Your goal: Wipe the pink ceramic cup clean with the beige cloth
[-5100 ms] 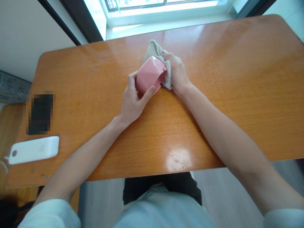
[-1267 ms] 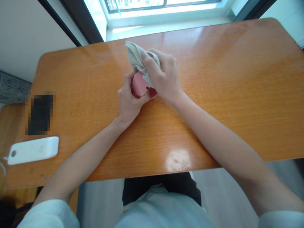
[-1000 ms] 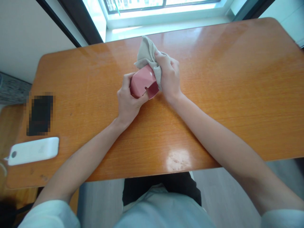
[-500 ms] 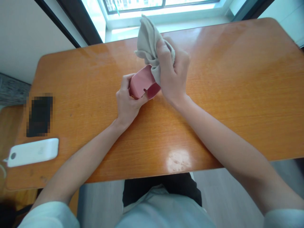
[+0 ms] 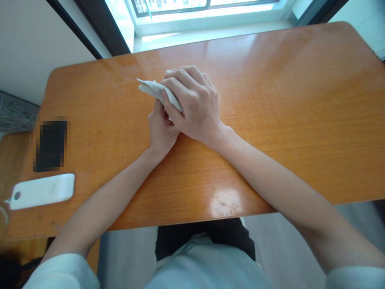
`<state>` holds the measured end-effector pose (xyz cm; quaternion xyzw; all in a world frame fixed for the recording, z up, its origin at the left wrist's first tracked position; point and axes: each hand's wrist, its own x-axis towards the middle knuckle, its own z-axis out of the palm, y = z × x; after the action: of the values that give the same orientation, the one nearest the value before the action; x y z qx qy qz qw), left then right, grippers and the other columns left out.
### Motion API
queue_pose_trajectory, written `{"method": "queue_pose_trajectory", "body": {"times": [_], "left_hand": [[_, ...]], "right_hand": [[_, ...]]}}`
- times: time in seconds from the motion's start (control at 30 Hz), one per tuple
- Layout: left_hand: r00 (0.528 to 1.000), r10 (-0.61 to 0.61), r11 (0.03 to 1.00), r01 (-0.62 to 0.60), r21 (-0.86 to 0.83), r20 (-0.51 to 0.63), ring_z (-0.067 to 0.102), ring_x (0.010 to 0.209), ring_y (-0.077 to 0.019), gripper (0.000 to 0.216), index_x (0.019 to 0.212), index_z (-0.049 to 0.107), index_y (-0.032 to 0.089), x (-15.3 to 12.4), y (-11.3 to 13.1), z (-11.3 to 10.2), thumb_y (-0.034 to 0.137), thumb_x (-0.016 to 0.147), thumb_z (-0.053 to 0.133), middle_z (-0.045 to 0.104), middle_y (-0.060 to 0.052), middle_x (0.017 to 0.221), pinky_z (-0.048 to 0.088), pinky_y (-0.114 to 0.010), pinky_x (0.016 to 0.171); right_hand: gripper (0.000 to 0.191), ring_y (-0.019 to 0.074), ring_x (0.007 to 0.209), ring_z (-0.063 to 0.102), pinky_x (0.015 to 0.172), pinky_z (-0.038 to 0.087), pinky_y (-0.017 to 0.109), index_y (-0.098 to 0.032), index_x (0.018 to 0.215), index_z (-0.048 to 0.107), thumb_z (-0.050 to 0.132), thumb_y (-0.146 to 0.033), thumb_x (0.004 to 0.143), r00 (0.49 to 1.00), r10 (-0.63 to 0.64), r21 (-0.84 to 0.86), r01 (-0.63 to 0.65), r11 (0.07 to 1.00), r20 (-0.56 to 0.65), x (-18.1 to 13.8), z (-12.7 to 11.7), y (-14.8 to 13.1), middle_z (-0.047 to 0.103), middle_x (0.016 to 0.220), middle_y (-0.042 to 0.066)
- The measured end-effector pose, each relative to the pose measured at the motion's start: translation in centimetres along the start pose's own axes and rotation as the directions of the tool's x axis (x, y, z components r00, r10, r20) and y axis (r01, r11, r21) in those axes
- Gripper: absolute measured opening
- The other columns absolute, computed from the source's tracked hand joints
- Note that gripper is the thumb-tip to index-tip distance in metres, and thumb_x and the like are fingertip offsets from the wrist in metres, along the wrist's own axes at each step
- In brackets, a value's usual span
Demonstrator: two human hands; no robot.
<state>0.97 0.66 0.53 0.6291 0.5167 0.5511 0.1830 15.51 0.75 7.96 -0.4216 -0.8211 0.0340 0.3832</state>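
Note:
My right hand [image 5: 194, 104] is closed on a beige cloth [image 5: 152, 88], whose end sticks out to the left of my fingers. It lies over the pink faceted cup, which is almost wholly hidden beneath it; only a sliver of pink [image 5: 166, 117] shows. My left hand [image 5: 159, 132] is curled around the cup from below and left, partly under my right hand. Both hands rest at the middle of the orange wooden table [image 5: 270, 100].
A white flat device [image 5: 42, 190] lies at the table's left front corner, with a blurred dark rectangle [image 5: 50, 144] just behind it. A window sill [image 5: 210, 20] runs behind the far edge. My lap is below the near edge.
My right hand, raised with the cloth half a second ago, has come down over the cup and covers it. The left hand has kept its hold in place.

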Motion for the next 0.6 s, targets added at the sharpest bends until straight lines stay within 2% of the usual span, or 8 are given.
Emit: {"method": "queue_pose_trajectory", "body": {"times": [0.1, 0.23, 0.37, 0.43, 0.5, 0.6], "left_hand": [[0.999, 0.004, 0.999, -0.006, 0.035, 0.049, 0.063, 0.078, -0.0194, 0.071, 0.122, 0.062, 0.030, 0.1, 0.4, -0.2, 0.075, 0.078, 0.095, 0.063, 0.004, 0.083, 0.045, -0.035, 0.066], [0.997, 0.053, 0.999, -0.052, -0.007, 0.058, 0.053, 0.069, -0.0143, 0.067, 0.110, 0.059, 0.030, 0.1, 0.3, -0.3, 0.072, 0.076, 0.099, 0.060, 0.006, 0.082, 0.043, -0.033, 0.064], [0.995, 0.049, 0.999, -0.046, -0.029, 0.084, 0.067, 0.086, -0.0206, 0.061, 0.117, 0.062, 0.031, -0.1, 0.8, -0.4, 0.069, 0.083, 0.094, 0.074, 0.002, 0.101, 0.053, -0.037, 0.075], [0.996, 0.023, 1.000, -0.022, -0.021, 0.088, 0.071, 0.092, -0.0225, 0.056, 0.123, 0.063, 0.032, -0.3, 1.2, -0.4, 0.066, 0.088, 0.090, 0.076, 0.000, 0.109, 0.055, -0.039, 0.080], [0.996, 0.024, 1.000, -0.022, -0.019, 0.083, 0.072, 0.092, -0.0219, 0.055, 0.125, 0.063, 0.032, -0.3, 1.5, -0.4, 0.066, 0.090, 0.089, 0.076, -0.001, 0.111, 0.056, -0.039, 0.081], [0.996, 0.028, 0.999, -0.026, -0.024, 0.090, 0.072, 0.091, -0.0213, 0.056, 0.124, 0.064, 0.031, -0.3, 1.5, -0.4, 0.067, 0.089, 0.089, 0.076, -0.001, 0.111, 0.057, -0.038, 0.081]], "right_hand": [[0.034, 0.0277, 0.131, 0.067, 0.116, 0.053, 0.044, -0.038, 0.113, 0.075, 0.043, -0.046, 0.120, 0.998, 0.058, 0.044, -0.056, 0.997, -0.038, 0.3, 0.1, 0.3, 0.083, 0.133, 0.003], [0.039, 0.0287, 0.120, 0.070, 0.108, 0.056, 0.046, -0.037, 0.105, 0.074, 0.040, -0.050, 0.120, 0.992, 0.105, 0.106, -0.097, 0.990, -0.076, 0.7, 0.3, 0.9, 0.084, 0.123, 0.005], [0.033, 0.0317, 0.114, 0.072, 0.097, 0.057, 0.047, -0.043, 0.108, 0.076, 0.047, -0.058, 0.115, 0.981, 0.174, 0.147, -0.160, 0.976, -0.091, 0.8, 0.6, 1.5, 0.083, 0.108, 0.004], [0.038, 0.0316, 0.110, 0.072, 0.093, 0.056, 0.045, -0.041, 0.104, 0.074, 0.046, -0.063, 0.114, 0.971, 0.216, 0.218, -0.190, 0.957, -0.103, 0.8, 0.9, 1.9, 0.082, 0.106, 0.005], [0.045, 0.0296, 0.101, 0.071, 0.089, 0.053, 0.043, -0.038, 0.094, 0.070, 0.044, -0.069, 0.114, 0.948, 0.289, 0.363, -0.225, 0.904, -0.131, 0.8, 1.3, 2.5, 0.080, 0.102, 0.004], [0.054, 0.0260, 0.085, 0.063, 0.083, 0.050, 0.042, -0.033, 0.081, 0.060, 0.048, -0.077, 0.111, 0.905, 0.402, 0.599, -0.244, 0.763, -0.143, 0.7, 2.0, 3.6, 0.070, 0.087, 0.002]]}}
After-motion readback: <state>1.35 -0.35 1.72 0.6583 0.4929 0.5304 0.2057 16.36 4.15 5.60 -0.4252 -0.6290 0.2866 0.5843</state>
